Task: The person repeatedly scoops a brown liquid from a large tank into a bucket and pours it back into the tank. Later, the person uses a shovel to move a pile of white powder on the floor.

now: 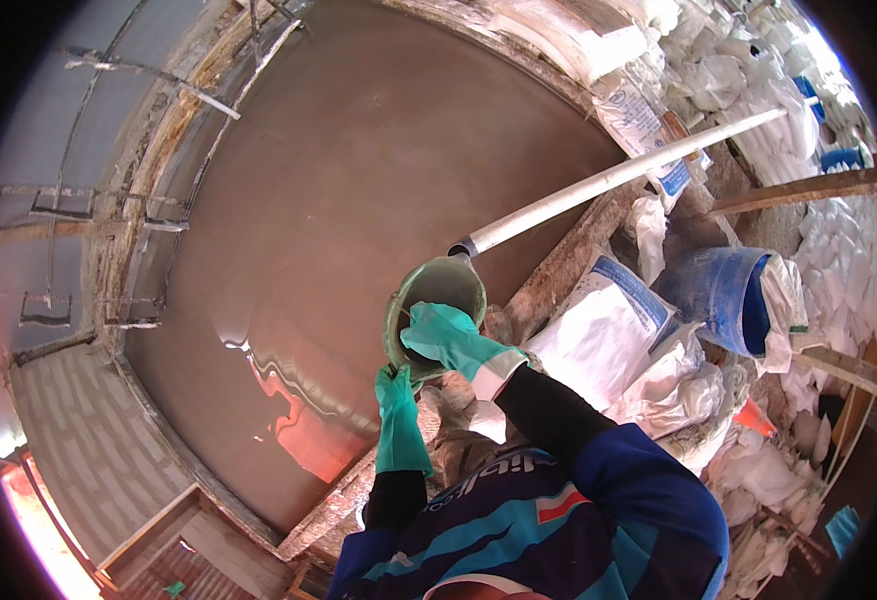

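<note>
A round green bucket [440,283] is held tilted in front of me at the near edge of a large tank [379,170] of smooth grey-brown liquid. My left hand [399,420], in a green rubber glove, is closed on the bucket's near-left rim. Over the bucket's mouth is my right hand [454,340], also gloved in green, its fingers bent together down into it; what they grip, if anything, is hidden. The lower end of a long white pipe [599,187] comes up against the bucket's far rim.
To the right lie a white sack [599,318] and a blue barrel [709,290] on its side. Piles of white sacks [839,270] and wooden beams [809,190] stand beyond. Metal bars [159,80] stick out over the tank's left wall. Grey blocks [89,440] form a wall at lower left.
</note>
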Demonstrator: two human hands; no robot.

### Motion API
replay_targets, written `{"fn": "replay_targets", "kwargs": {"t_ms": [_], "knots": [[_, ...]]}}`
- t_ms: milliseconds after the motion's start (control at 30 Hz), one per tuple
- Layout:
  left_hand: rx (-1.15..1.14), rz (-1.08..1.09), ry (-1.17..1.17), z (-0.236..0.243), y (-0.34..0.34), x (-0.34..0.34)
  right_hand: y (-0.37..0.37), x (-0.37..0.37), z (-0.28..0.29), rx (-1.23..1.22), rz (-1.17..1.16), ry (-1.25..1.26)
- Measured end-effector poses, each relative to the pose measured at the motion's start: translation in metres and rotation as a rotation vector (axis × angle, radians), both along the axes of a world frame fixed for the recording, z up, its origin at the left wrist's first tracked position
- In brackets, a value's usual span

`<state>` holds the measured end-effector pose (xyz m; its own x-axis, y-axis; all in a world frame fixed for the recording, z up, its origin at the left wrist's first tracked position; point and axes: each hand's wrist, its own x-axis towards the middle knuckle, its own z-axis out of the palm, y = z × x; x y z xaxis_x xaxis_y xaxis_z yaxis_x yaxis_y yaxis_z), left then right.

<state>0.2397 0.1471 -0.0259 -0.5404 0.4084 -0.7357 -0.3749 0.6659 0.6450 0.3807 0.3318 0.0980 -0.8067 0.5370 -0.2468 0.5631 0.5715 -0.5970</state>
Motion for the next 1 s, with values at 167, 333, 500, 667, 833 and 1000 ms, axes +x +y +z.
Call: {"fn": "replay_targets", "kwargs": {"t_ms": [167,333,500,667,833,1000], "knots": [[0.036,-0.082,0.037,0.016,0.002,0.000,0.004,0.001,0.017,-0.325,-0.205,-0.051],[0.051,-0.109,0.029,0.025,0.005,0.000,0.004,0.004,0.010,-0.169,-0.091,0.041],[0.044,0.035,0.001,0.040,0.005,0.004,0.007,-0.003,0.016,-0.041,0.049,0.056],[0.103,-0.017,0.002,0.041,0.002,-0.004,0.009,0.001,0.032,-0.211,-0.107,0.076],[0.073,-0.024,0.021,0.053,0.007,-0.004,0.014,0.000,0.048,-0.246,-0.090,0.013],[0.079,-0.060,0.037,0.060,0.010,-0.007,0.013,-0.003,0.038,-0.099,0.020,0.030]]}}
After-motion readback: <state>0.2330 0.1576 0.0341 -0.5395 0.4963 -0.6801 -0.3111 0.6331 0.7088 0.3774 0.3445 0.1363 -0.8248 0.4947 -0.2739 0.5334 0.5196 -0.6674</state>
